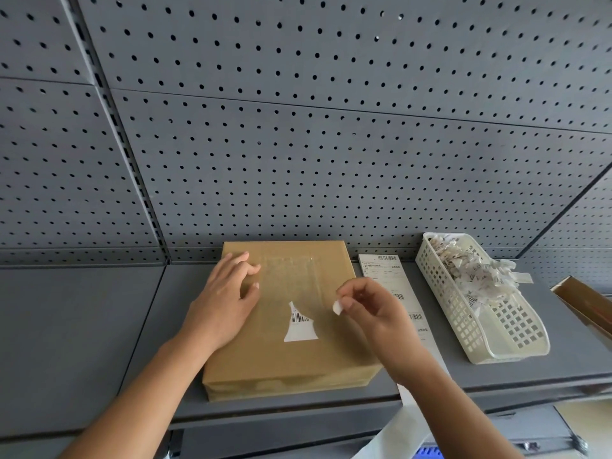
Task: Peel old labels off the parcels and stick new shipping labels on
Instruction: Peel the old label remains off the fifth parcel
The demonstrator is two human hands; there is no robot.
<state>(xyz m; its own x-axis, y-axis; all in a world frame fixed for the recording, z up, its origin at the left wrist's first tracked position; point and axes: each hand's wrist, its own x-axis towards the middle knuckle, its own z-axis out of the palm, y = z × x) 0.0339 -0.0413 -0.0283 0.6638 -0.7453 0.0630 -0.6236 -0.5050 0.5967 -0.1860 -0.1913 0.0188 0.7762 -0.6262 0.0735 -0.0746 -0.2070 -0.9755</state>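
A flat brown cardboard parcel (291, 352) lies on the grey shelf (82, 326). A torn white remnant of the old label (299, 324), with part of a barcode, still sticks near the middle of its top. My left hand (225, 303) rests on the parcel's left part with fingers spread. Just above the parcel's right side, my right hand (371, 309) pinches a small torn white label scrap (337, 307). A strip of new shipping labels (387, 279) lies to the right of the parcel and hangs over the shelf's front edge.
A white plastic basket (506, 339) holding several peeled label scraps stands at the right. An open cardboard box (586, 303) pokes in at the far right edge. A grey pegboard wall (298, 127) rises behind the shelf.
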